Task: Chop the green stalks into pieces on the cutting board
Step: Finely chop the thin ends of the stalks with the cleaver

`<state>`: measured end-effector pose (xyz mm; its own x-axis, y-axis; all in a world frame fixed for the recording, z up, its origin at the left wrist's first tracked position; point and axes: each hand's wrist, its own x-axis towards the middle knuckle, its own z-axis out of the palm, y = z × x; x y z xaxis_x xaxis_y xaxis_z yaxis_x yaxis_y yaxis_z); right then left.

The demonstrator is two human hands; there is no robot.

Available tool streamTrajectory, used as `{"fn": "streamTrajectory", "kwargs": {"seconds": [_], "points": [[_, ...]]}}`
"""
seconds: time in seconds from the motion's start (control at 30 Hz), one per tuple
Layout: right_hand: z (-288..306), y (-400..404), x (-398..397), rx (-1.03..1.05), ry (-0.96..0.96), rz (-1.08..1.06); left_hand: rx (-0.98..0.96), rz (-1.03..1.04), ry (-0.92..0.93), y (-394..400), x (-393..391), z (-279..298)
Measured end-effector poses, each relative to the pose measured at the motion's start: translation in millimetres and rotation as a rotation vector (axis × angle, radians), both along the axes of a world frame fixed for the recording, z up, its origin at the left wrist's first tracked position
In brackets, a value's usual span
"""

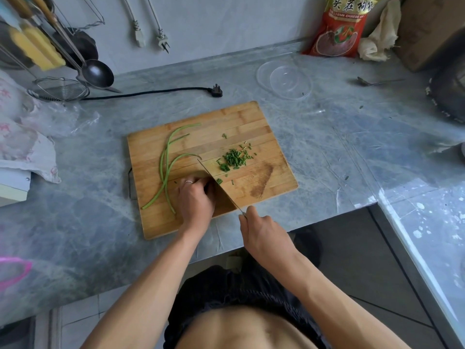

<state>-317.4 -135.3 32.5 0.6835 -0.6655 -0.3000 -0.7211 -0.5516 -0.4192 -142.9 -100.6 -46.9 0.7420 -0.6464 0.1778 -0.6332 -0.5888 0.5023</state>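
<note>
While the right hand (pixel 261 230) grips the knife (pixel 216 183), the left hand (pixel 195 197) curls over hidden stalk ends on the cutting board (pixel 251 127); uncut green stalks (pixel 164 167) lie left, and knuckles touching the blade risk a nick.

Red-and-gold bag (pixel 338 28) at the wall — "头茬枸杞", "LYCIUM CHINESE"

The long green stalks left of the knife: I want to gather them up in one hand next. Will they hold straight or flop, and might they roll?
The long green stalks already curve and cross on the cutting board, so they would probably bend and droop if lifted. They look thin, so likely light. Being slender and apparently round, they might roll when nudged.
</note>
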Motion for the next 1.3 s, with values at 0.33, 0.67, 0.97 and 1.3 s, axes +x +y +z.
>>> {"fn": "streamTrajectory", "kwargs": {"seconds": [0.33, 0.67, 0.97, 1.3], "points": [[-3.0, -14.1, 9.5, 0.092, -0.068, -0.064, -0.018, 0.012, 0.019, -0.5, -2.0, 1.0], [4.6, -52.7, 25.0, 0.183, -0.126, -0.152, -0.036, -0.021, 0.042, 2.4, 1.0, -2.7], [7.6, -38.5, 12.5, 0.21, -0.147, -0.158, 0.051, -0.062, -0.074, 3.5, 3.1, 2.0], [5.9, -23.7, 12.4, 0.223, -0.127, -0.146, 0.055, -0.011, 0.197, -3.4, 15.2, 17.8]]}}
